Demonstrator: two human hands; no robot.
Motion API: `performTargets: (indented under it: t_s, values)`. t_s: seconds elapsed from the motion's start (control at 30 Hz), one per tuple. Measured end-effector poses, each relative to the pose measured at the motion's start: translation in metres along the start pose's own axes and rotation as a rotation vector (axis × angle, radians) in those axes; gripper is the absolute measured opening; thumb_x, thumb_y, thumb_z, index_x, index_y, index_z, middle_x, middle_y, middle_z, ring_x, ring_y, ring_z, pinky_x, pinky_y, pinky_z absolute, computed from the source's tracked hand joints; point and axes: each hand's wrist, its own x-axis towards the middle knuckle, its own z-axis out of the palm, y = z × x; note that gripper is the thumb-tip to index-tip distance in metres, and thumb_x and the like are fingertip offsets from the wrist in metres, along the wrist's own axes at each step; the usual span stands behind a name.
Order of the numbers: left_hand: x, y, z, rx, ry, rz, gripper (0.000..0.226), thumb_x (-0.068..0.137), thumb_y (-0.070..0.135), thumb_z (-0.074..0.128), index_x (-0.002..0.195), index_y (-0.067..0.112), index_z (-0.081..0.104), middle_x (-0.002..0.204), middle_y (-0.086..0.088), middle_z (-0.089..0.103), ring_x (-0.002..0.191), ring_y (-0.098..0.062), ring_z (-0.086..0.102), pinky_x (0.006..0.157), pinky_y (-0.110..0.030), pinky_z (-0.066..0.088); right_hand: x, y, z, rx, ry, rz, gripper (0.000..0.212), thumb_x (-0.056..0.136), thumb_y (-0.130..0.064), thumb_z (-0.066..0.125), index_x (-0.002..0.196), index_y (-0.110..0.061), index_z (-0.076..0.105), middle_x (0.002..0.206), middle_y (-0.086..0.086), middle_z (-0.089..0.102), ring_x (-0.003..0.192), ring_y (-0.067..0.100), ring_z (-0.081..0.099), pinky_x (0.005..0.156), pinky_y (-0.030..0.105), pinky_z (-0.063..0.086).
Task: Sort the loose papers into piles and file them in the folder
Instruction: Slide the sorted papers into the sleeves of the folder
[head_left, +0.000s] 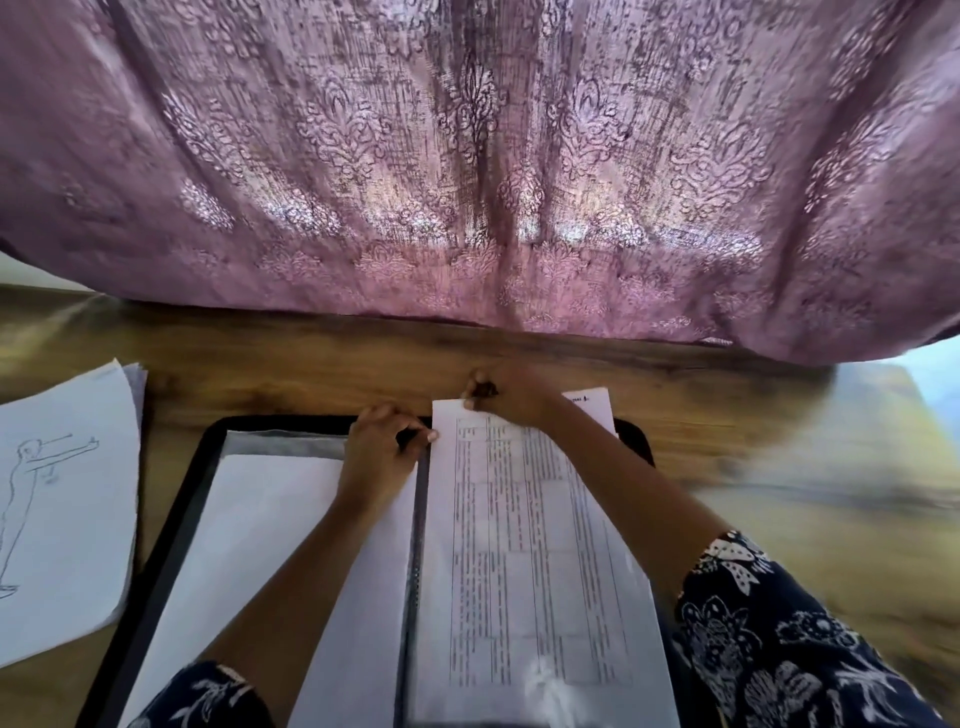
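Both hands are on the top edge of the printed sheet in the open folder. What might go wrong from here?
1. The printed sheet does not line up with the sheet beneath, whose corner pokes out at top right, so it may end up filed crooked.
2. The left hand and right hand both pinch its top edge near the spine of the folder. A hard pull might crease or tear it.
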Motion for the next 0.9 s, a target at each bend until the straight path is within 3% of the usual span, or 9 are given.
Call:
performTargets:
  t_s: [0.07, 0.23, 0.37, 0.43, 0.53, 0.63, 0.77, 0.9]
  values:
    - [-0.002, 0.003, -0.002, -0.009, -0.002, -0.006, 0.011, 0.081, 0.024, 0.075, 0.079, 0.014, 0.074, 0.085, 0.004, 0.062, 0.088, -0.012, 0.05, 0.076, -0.028, 0.036, -0.014, -0.006, 0.004, -0.073, 0.004, -0.015, 0.014, 0.085, -0.016, 0.07, 0.095, -0.006, 0.073, 0.099, 0.007, 0.071, 0.092, 0.019, 0.064, 0.072, 0.009, 0.037]
    - [-0.003, 0.002, -0.002, 0.012, -0.022, 0.012, 0.01, 0.082, 0.025, 0.074, 0.077, 0.016, 0.074, 0.085, 0.002, 0.067, 0.086, -0.018, 0.056, 0.08, -0.035, 0.043, -0.043, -0.022, 0.016, -0.221, 0.118, 0.044, 0.028, 0.089, -0.017, 0.064, 0.114, -0.005, 0.066, 0.115, 0.012, 0.064, 0.107, 0.028, 0.058, 0.087, 0.026, 0.039]
    - [-0.003, 0.007, -0.005, 0.03, -0.015, 0.023, 0.01, 0.082, 0.023, 0.074, 0.076, 0.015, 0.074, 0.082, 0.001, 0.066, 0.083, -0.019, 0.056, 0.078, -0.035, 0.042, -0.065, -0.036, 0.022, -0.215, 0.181, 0.061, 0.016, 0.091, -0.015, 0.059, 0.101, -0.009, 0.071, 0.108, 0.009, 0.066, 0.1, 0.025, 0.061, 0.084, 0.028, 0.043]
    - [-0.002, 0.007, -0.005, 0.045, -0.027, 0.038, 0.01, 0.081, 0.023, 0.075, 0.074, 0.016, 0.073, 0.081, -0.001, 0.066, 0.082, -0.023, 0.058, 0.076, -0.038, 0.045, -0.072, -0.042, 0.026, -0.319, 0.181, 0.097, 0.021, 0.093, -0.025, 0.057, 0.101, -0.013, 0.072, 0.11, 0.007, 0.064, 0.103, 0.024, 0.058, 0.087, 0.033, 0.045]
    - [-0.002, 0.005, -0.006, 0.072, -0.036, 0.054, 0.011, 0.081, 0.024, 0.075, 0.073, 0.017, 0.073, 0.08, -0.002, 0.067, 0.081, -0.027, 0.06, 0.075, -0.041, 0.048, -0.08, -0.044, 0.037, -0.505, 0.2, 0.176, 0.033, 0.095, -0.041, 0.05, 0.103, -0.015, 0.07, 0.115, 0.006, 0.06, 0.111, 0.023, 0.051, 0.096, 0.038, 0.033]
    - [-0.002, 0.004, -0.005, 0.099, -0.019, 0.08, 0.012, 0.083, 0.027, 0.073, 0.074, 0.018, 0.073, 0.081, -0.002, 0.067, 0.082, -0.026, 0.06, 0.077, -0.039, 0.046, -0.086, -0.044, 0.044, -0.512, 0.232, 0.195, 0.035, 0.097, -0.043, 0.045, 0.1, -0.016, 0.067, 0.115, 0.006, 0.061, 0.117, 0.023, 0.049, 0.104, 0.042, 0.025]
    - [-0.007, 0.012, -0.007, 0.268, 0.015, 0.103, 0.015, 0.088, 0.033, 0.066, 0.085, 0.019, 0.07, 0.09, -0.003, 0.066, 0.091, -0.028, 0.058, 0.079, -0.036, 0.035, -0.094, -0.052, 0.051, -0.66, 0.296, 0.267, 0.024, 0.098, -0.029, 0.046, 0.112, -0.017, 0.062, 0.123, 0.006, 0.058, 0.122, 0.027, 0.048, 0.113, 0.056, 0.014]
    - [-0.041, 0.022, -0.011, 0.282, 0.1, 0.141, 0.026, 0.088, 0.026, 0.067, 0.111, 0.012, 0.065, 0.11, -0.01, 0.068, 0.105, -0.033, 0.061, 0.092, -0.047, 0.045, -0.112, -0.049, 0.071, -0.668, 0.509, 0.279, 0.025, 0.08, -0.016, 0.068, 0.105, -0.021, 0.066, 0.112, 0.002, 0.062, 0.113, 0.024, 0.055, 0.11, 0.057, 0.024]
